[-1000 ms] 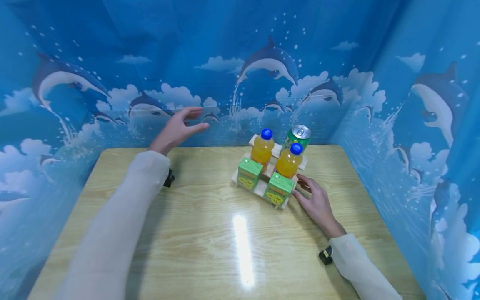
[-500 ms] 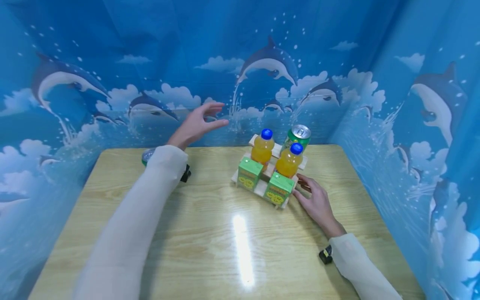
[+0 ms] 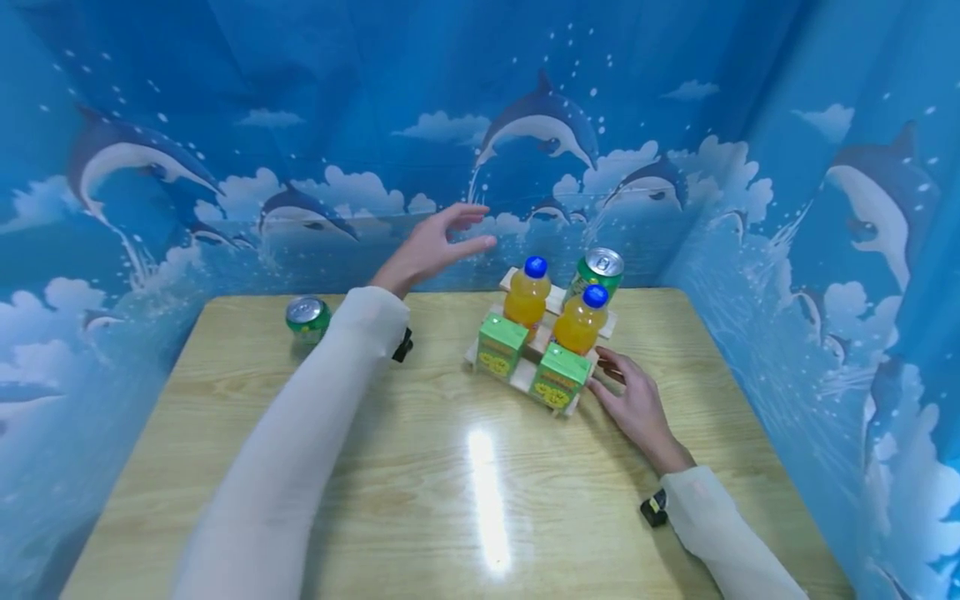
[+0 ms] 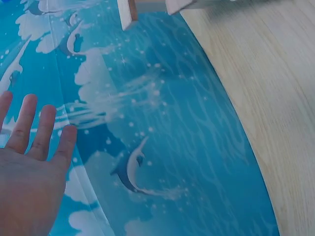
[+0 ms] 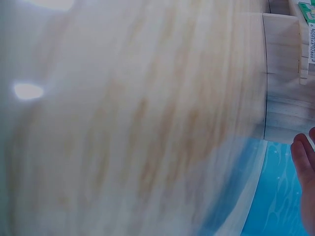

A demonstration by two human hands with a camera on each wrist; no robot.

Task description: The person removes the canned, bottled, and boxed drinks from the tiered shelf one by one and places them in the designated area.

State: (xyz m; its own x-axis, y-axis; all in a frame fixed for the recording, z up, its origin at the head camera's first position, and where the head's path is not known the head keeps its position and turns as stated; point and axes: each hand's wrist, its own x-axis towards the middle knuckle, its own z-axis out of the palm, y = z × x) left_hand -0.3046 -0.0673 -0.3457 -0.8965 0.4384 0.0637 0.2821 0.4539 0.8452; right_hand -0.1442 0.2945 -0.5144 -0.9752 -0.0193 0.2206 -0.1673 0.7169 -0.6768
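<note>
A small wooden tiered rack (image 3: 522, 379) stands on the table and bears several drinks. Two green juice boxes (image 3: 559, 379) are on its front step, two orange-drink bottles (image 3: 579, 327) with blue caps on the middle one, and a green soda can (image 3: 603, 267) at the back right. My left hand (image 3: 433, 248) hangs in the air behind and left of the rack, fingers extended, holding nothing; its palm also shows in the left wrist view. At the rack's right end is my right hand (image 3: 636, 408), fingertips at its side (image 5: 285, 105); whether they press cannot be told.
Another green soda can (image 3: 306, 318) stands upright at the table's back left, partly behind my left sleeve (image 3: 315, 417). A blue dolphin-print curtain (image 3: 420, 108) encloses the back and sides of the wooden table (image 3: 405, 483).
My left hand has moved right, toward the rack, uncovering the soda can at the back left. The right hand and the rack with its drinks have stayed in place.
</note>
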